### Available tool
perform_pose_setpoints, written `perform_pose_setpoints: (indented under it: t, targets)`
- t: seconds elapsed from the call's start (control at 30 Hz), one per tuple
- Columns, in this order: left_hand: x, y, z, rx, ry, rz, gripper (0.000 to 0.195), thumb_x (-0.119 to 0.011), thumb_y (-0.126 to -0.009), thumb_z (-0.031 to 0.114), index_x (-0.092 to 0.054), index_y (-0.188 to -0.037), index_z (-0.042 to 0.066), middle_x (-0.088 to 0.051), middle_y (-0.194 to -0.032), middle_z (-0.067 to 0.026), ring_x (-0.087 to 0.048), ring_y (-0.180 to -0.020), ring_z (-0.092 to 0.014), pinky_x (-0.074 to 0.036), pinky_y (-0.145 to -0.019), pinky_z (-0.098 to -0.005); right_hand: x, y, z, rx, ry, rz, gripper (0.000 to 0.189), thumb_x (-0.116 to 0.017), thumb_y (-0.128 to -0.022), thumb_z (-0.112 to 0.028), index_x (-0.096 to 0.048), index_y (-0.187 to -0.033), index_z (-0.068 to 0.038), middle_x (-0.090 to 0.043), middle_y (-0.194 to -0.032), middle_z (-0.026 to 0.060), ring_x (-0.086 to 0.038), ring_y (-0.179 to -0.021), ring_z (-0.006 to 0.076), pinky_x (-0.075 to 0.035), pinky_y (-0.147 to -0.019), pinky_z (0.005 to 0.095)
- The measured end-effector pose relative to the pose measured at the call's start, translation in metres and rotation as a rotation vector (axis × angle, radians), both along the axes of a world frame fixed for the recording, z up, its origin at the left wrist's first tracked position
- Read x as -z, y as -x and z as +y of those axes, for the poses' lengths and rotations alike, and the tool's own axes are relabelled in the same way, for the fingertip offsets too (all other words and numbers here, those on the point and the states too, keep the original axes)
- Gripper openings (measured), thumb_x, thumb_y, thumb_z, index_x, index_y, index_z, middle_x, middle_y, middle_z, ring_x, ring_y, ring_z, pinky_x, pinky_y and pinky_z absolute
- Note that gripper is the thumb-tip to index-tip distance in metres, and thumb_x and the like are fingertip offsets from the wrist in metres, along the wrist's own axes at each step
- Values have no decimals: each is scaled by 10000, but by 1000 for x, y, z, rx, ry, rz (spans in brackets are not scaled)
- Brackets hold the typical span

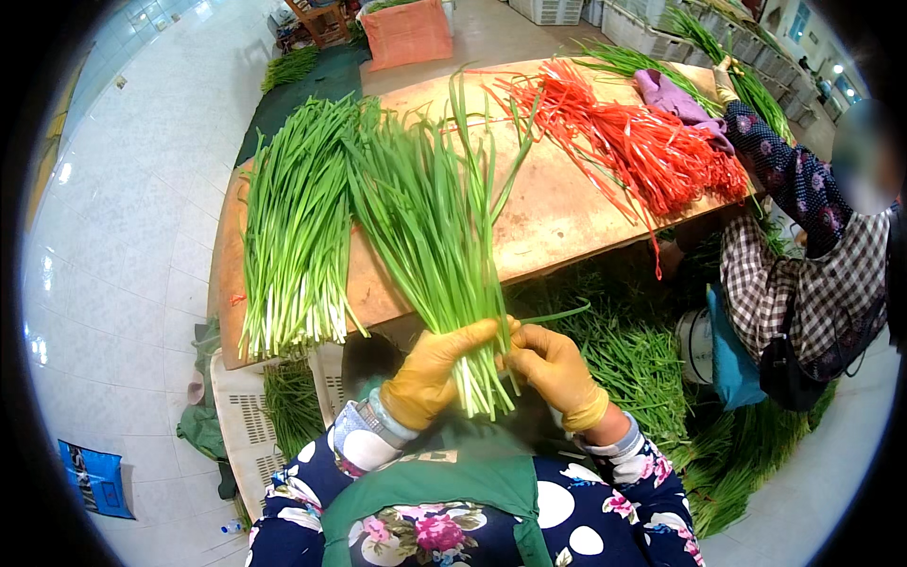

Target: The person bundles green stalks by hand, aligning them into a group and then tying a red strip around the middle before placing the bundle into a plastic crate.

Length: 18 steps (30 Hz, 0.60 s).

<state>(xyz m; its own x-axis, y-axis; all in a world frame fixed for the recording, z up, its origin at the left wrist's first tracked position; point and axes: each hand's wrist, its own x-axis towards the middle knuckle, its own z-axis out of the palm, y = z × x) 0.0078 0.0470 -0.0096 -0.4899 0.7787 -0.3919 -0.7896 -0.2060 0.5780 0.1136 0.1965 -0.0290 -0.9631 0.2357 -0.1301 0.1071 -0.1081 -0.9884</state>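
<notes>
My left hand (436, 372), in a yellow rubber glove, is closed around the pale stem ends of a bunch of green Chinese chives (432, 234). The leaves fan out away from me over the wooden table (531, 234). My right hand (556, 372), gloved the same way, has its fingers pinched at the right side of the stems, by a single curved leaf that sticks out to the right. Whether it grips that leaf is unclear. A larger pile of chives (301, 234) lies to the left on the table. Red plastic strips (631, 149) lie heaped at the right.
A co-worker in a checked apron (801, 290) sits at the right, one gloved hand on chives. A purple cloth (680, 106) lies beside the strips. Below the table are a white plastic crate (244, 411) and heaped greens (631, 368). A blue bag (97, 478) lies on the floor.
</notes>
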Motion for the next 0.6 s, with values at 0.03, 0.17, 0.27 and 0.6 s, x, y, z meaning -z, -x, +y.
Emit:
perform_pose_setpoints:
  t: [0.03,0.17,0.27,0.6]
  targets:
    - [0,0,-2,-13,16,22,282,-645,-898,92,-617,-1137,-55,-667,-1096,-173,-660,-1003,-256,-575,-820,-371,2,1,-3,30,-3,9,132,-593,-859,-122,-656,-838,-8,-613,-717,23,-546,-640,106,-438,-580,265]
    - [8,-6,-3,-119,49,222,249,-650,-891,92,-640,-1105,-33,-676,-1086,-152,-661,-1011,-264,-562,-851,-400,7,-7,-7,238,-22,-3,128,-588,-844,-100,-674,-853,-6,-620,-725,35,-532,-649,93,-431,-584,254]
    - [-6,0,-3,-145,10,-87,222,-626,-901,95,-645,-1092,-15,-688,-1052,-143,-667,-997,-261,-532,-925,-433,13,-29,13,362,28,-15,125,-565,-860,-90,-645,-802,-12,-646,-772,44,-529,-639,93,-433,-583,245]
    - [1,14,-20,-7,-483,-242,589,-631,-879,87,-382,-1411,47,-589,-981,-45,-568,-806,-148,-477,-931,-378,-3,-39,60,387,-1207,-139,277,-624,-872,-310,-610,-728,-74,-618,-700,154,-602,-646,381,-482,-582,458]
